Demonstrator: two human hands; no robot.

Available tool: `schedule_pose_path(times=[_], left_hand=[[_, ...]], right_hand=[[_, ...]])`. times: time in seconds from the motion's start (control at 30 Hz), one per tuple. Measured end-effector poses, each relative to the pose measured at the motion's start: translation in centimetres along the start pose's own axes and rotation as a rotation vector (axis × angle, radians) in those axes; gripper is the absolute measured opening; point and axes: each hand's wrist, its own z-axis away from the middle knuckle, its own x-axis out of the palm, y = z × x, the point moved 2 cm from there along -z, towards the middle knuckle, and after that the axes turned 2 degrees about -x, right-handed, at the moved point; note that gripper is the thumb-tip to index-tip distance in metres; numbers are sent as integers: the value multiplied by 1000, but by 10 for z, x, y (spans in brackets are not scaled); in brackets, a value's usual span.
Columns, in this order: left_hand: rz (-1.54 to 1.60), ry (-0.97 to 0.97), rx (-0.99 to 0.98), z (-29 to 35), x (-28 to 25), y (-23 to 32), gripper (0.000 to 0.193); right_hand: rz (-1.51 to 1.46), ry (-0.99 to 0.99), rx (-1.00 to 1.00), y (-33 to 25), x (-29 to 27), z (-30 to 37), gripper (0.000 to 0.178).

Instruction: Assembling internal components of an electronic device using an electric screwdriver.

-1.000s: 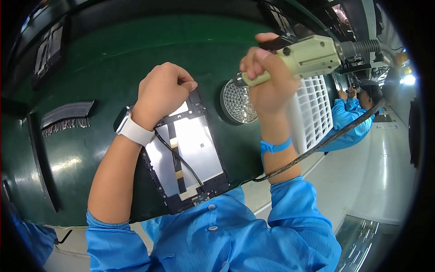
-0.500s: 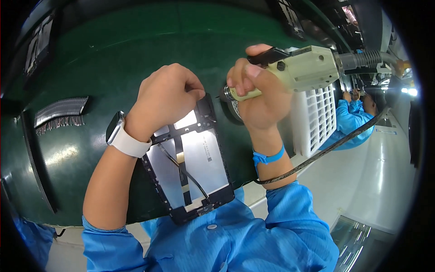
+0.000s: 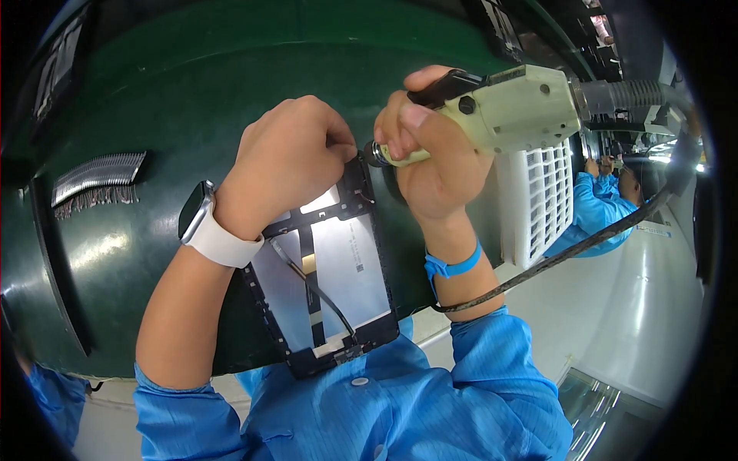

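My right hand [image 3: 446, 165] is wrapped round a pale yellow-green power screwdriver [image 3: 523, 111] with a black lever along its top. The screwdriver's dark nose points left and meets the far right corner of an opened tablet [image 3: 350, 269] in the view; its bit is hidden. The tablet lies with its silver inside face up, a black frame round it and a dark cable across it. My left hand [image 3: 296, 157] is closed over the tablet's far end, thumb and fingers pinched beside that corner. What those fingers hold, if anything, is hidden.
Several thin flex strips [image 3: 100, 178] lie on the dark green table [image 3: 200, 92] at left, by a long black bar [image 3: 58, 269]. At right stands a white slotted tray [image 3: 536, 203]. A black cord [image 3: 569, 247] runs past my right wrist. A co-worker [image 3: 603, 203] sits beyond.
My right hand has brought the screwdriver slightly left, so its nose is now at the tablet's corner. My left hand has shifted slightly right and away from me.
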Motion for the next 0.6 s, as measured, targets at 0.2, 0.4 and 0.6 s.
schedule_pose_path(times=[0.2,0.4,0.6], left_hand=[[4,-17,-22,0,-1,1,13],[-40,-23,-2,-1,1,0,13],[19,0,0,3,-2,-9,13]], right_hand=[[6,-3,10,2,3,1,25],[13,51,29,5,5,3,23],[32,111,-129,-15,-30,-9,32]])
